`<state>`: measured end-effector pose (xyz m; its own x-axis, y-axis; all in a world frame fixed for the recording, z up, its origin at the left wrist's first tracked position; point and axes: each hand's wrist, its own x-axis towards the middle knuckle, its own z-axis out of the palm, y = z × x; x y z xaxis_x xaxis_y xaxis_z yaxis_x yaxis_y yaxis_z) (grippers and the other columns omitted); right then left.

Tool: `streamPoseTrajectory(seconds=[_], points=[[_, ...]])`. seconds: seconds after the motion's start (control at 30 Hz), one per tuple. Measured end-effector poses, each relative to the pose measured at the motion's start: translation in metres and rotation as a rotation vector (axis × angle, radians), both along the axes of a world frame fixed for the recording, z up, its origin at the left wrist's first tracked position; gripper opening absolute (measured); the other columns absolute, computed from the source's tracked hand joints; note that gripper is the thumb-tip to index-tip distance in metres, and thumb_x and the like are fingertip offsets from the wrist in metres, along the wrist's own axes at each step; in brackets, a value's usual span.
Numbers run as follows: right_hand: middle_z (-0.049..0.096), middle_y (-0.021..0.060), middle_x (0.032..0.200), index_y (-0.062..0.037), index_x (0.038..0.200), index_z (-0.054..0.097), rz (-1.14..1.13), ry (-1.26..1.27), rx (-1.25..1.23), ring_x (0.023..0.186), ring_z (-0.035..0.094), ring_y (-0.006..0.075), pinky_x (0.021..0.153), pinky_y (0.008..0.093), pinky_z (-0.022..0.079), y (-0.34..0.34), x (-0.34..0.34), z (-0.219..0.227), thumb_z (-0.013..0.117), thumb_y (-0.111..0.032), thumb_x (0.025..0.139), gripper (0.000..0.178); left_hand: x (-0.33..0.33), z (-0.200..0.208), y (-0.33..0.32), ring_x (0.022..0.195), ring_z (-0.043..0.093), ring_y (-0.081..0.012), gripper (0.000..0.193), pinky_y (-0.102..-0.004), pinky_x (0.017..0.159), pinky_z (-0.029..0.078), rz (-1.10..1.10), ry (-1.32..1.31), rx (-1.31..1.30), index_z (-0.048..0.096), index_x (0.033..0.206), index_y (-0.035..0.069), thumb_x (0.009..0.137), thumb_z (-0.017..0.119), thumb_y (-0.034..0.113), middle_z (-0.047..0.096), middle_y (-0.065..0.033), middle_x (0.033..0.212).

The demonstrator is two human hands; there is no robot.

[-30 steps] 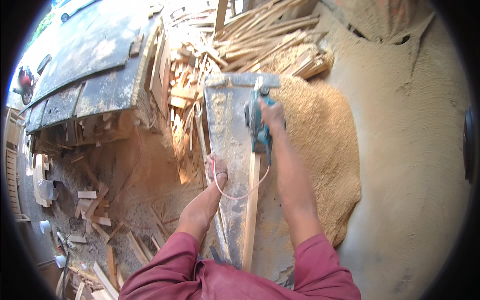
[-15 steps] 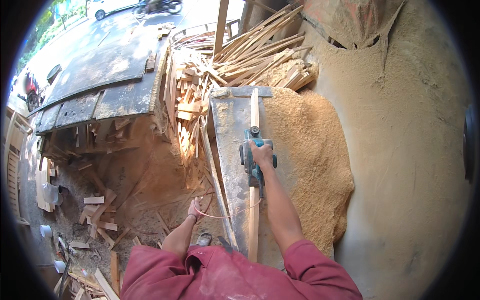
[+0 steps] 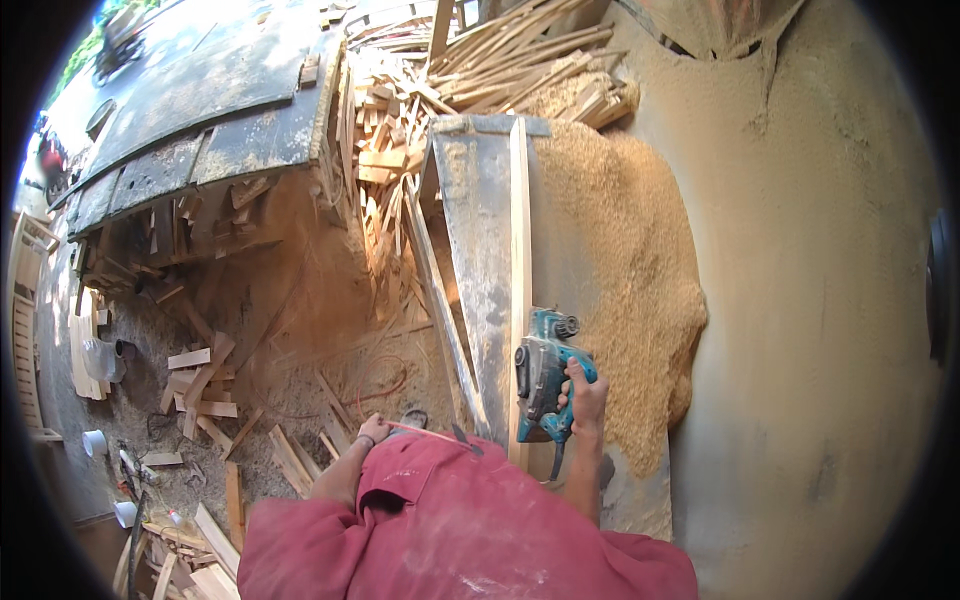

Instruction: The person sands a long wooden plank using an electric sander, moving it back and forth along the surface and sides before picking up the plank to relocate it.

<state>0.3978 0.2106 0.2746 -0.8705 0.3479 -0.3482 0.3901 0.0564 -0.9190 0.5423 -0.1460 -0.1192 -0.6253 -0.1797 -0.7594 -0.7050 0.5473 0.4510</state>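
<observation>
In the head view, the right hand [image 3: 586, 398] has its fingers wrapped around the handle of a teal power planer [image 3: 545, 368], which leans over to one side. The planer lies just left of these fingers, overlapping the near part of a long pale board [image 3: 520, 220]. From there the board runs away ahead of the fingers, along the worktop [image 3: 478, 200], to its far edge. A broad heap of sawdust [image 3: 640, 260] covers the worktop ahead of and to the right of the same fingers.

The left hand [image 3: 374, 428] is low, well to the left of the planer and near the maroon shirt [image 3: 460, 510]. A thin reddish cord [image 3: 435, 432] stretches from it to the right across the shirt; whether the left fingers are closed on the cord I cannot tell. Just right of those fingers a shoe [image 3: 413, 418] shows. Offcuts [image 3: 200, 385] are scattered on the ground to their left. Far ahead of both hands, thin wood strips [image 3: 540, 50] lie piled beyond the worktop, and a dark-topped stand [image 3: 230, 110] is ahead and left of the left fingers.
</observation>
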Motion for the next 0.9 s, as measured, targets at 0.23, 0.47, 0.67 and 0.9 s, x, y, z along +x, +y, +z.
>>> streamPoseTrajectory(seconds=[0.23, 0.47, 0.67, 0.9], points=[[0.052, 0.0032, 0.059, -0.0002, 0.088, 0.059, -0.209, -0.025, 0.074, 0.043, 0.051, 0.0120, 0.039, 0.0282, 0.041, 0.039, 0.108, 0.000, 0.068, -0.040, 0.094, 0.042, -0.012, 0.039, 0.000, 0.113, 0.063, -0.0385, 0.036, -0.0464, 0.094, 0.051, -0.323, 0.050, -0.065, 0.063, 0.118, 0.013, 0.090, 0.057, 0.035, 0.067, -0.0209, 0.118], [0.051, 0.0033, 0.058, -0.0010, 0.084, 0.057, -0.301, -0.069, 0.034, 0.044, 0.050, 0.0128, 0.040, 0.0290, 0.040, 0.067, 0.222, -0.018, 0.067, -0.039, 0.095, 0.040, 0.033, 0.084, -0.047, 0.105, 0.067, -0.0393, 0.036, -0.0509, 0.085, 0.054, -0.478, 0.068, -0.424, 0.059, 0.118, 0.014, 0.089, 0.061, 0.034, 0.069, -0.0188, 0.112], [0.052, 0.0022, 0.057, -0.0045, 0.073, 0.057, -0.269, -0.116, 0.023, 0.044, 0.050, 0.0120, 0.042, 0.0281, 0.039, 0.069, 0.317, -0.045, 0.068, -0.037, 0.094, 0.040, 0.108, 0.076, -0.050, 0.110, 0.064, -0.0394, 0.040, -0.0490, 0.092, 0.051, -0.473, -0.019, -0.297, 0.059, 0.124, 0.011, 0.090, 0.059, 0.033, 0.068, -0.0213, 0.114], [0.053, 0.0003, 0.055, -0.0037, 0.073, 0.059, -0.043, -0.072, 0.235, 0.046, 0.052, 0.0090, 0.043, 0.0267, 0.039, 0.068, 0.406, -0.081, 0.071, -0.038, 0.092, 0.041, 0.137, 0.058, -0.014, 0.123, 0.053, -0.0488, 0.057, -0.0487, 0.101, 0.047, -1.002, 0.002, -0.259, 0.047, 0.142, 0.012, 0.086, 0.057, 0.020, 0.049, -0.0361, 0.133]])
